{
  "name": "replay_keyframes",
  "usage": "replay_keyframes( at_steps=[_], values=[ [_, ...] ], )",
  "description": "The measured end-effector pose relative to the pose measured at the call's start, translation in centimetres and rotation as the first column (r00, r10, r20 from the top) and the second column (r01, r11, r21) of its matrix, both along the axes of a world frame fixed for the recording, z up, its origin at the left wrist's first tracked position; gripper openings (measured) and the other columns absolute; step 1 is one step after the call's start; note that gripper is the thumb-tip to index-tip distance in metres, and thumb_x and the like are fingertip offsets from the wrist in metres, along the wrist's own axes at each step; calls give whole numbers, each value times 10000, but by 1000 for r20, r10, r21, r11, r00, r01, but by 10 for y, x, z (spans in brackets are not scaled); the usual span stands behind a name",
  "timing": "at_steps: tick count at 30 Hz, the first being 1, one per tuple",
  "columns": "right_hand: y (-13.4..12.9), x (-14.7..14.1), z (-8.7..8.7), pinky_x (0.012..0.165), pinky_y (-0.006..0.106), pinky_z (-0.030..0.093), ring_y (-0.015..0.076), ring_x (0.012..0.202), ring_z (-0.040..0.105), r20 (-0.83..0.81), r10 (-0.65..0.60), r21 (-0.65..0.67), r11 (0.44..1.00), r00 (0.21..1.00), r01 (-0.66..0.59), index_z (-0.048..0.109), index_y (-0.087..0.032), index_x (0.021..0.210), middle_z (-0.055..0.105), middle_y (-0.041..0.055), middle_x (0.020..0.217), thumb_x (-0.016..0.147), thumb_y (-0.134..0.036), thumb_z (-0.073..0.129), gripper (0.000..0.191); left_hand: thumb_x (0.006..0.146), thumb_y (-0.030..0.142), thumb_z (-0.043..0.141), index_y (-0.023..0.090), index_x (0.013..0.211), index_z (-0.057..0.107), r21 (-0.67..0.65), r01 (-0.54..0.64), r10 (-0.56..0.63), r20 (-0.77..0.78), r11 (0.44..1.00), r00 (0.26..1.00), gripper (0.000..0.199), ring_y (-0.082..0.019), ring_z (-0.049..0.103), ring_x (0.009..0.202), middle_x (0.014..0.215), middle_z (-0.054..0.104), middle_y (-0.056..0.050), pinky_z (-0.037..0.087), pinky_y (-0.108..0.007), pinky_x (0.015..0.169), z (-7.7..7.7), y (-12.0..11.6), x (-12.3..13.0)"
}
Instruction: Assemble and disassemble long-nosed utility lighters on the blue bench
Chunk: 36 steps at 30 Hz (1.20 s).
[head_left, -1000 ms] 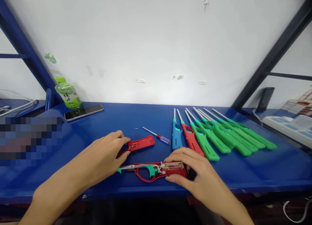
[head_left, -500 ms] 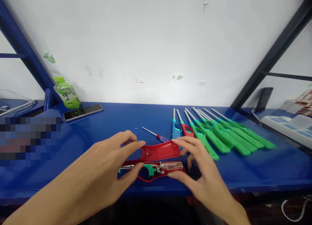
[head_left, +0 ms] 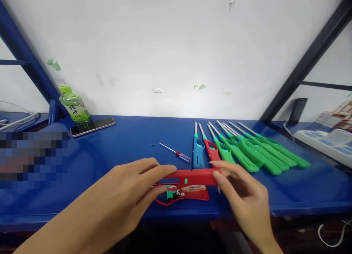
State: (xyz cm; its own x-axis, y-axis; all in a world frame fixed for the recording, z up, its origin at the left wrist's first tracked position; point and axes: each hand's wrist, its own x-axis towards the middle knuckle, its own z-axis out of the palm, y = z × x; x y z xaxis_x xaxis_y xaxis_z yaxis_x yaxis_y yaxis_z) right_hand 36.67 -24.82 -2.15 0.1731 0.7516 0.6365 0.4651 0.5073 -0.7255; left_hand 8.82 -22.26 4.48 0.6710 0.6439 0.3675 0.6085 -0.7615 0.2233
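Observation:
A red lighter casing half (head_left: 200,177) is held up between my two hands, its outer side towards me. My left hand (head_left: 140,188) pinches its left end, with the thumb low near the parts below. At the right end, my right hand (head_left: 242,191) grips it between thumb and fingers. Just under it on the table lies the other casing half (head_left: 202,197), open side up. Inside sit a clear fuel tank (head_left: 194,188), a green trigger (head_left: 169,194) and thin white wires. My left fingers cover the nozzle end.
A screwdriver (head_left: 176,152) and a tiny metal pin (head_left: 153,144) lie behind my hands. Assembled lighters, one blue (head_left: 198,155), one red (head_left: 211,147) and several green (head_left: 258,158), are lined up at right. A phone (head_left: 93,127) and green bottle (head_left: 74,105) occupy the back left.
The upper casing half has turned over, from its hollow inside showing to its outer face showing. My right hand has moved right and left the lower half's edge.

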Motion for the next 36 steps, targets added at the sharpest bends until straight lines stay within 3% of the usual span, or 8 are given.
replay_keyframes(
  at_steps=[3,8,14,17,20,23,27,36],
  values=[
    [2,0,0,619,153,522,90,605,643,-5,12,-52,999,1000,-12,815,-306,1043,683,-77,690,993,-306,740,90,1082,170,561,363,1441,644,16,-29,29,-53,999,998,416,-217,768,1074,1295,766,-2,591,-290,898,-8,2,-3],
    [3,1,1,654,178,529,99,612,626,57,22,-76,997,998,-18,816,-287,1038,671,-69,692,1029,-327,692,130,1014,24,510,354,1411,683,-56,-21,15,-111,998,994,544,-179,778,917,1190,787,9,587,-258,816,-12,5,-3],
    [1,4,1,540,211,473,116,545,525,288,80,-65,996,954,-64,806,-328,1198,590,-80,663,950,-454,808,279,1024,60,568,337,1179,785,-186,-2,-18,-104,982,994,384,-162,780,928,1111,821,46,542,-236,835,-9,11,-9],
    [1,4,-2,535,232,496,131,528,523,377,61,-62,997,924,-41,804,-305,1176,691,-56,735,954,-498,798,294,1040,108,605,337,1173,778,-225,-37,10,-118,974,993,316,-163,760,920,1058,807,44,514,-251,841,-12,14,-13],
    [1,5,-5,635,246,556,150,625,633,431,35,-17,999,902,-30,774,-280,1186,791,-7,956,1002,-484,743,277,1039,124,625,365,1234,745,-227,-77,47,-135,971,990,333,-162,727,936,1088,766,35,484,-262,836,-19,16,-20],
    [-1,4,-6,784,243,582,172,844,743,456,74,-26,997,887,-71,745,-282,1192,770,15,1068,1025,-445,724,234,1011,105,653,430,1282,700,-279,-84,37,-169,957,985,426,-153,691,999,1178,711,48,458,-258,843,-26,20,-27],
    [-2,5,-6,849,269,582,195,973,759,492,122,-73,992,862,-99,735,-296,1174,712,33,1117,1022,-445,728,213,1000,98,643,441,1251,703,-326,-92,29,-193,941,981,429,-162,664,1053,1214,683,46,447,-258,874,-31,23,-32],
    [-4,8,-7,913,318,598,227,1058,761,502,160,-181,980,850,-77,733,-315,1198,701,44,1213,1028,-435,716,209,1028,152,609,359,1211,734,-380,-93,51,-119,920,992,303,-176,712,996,1156,714,10,471,-291,861,-29,21,-22]
  ],
)
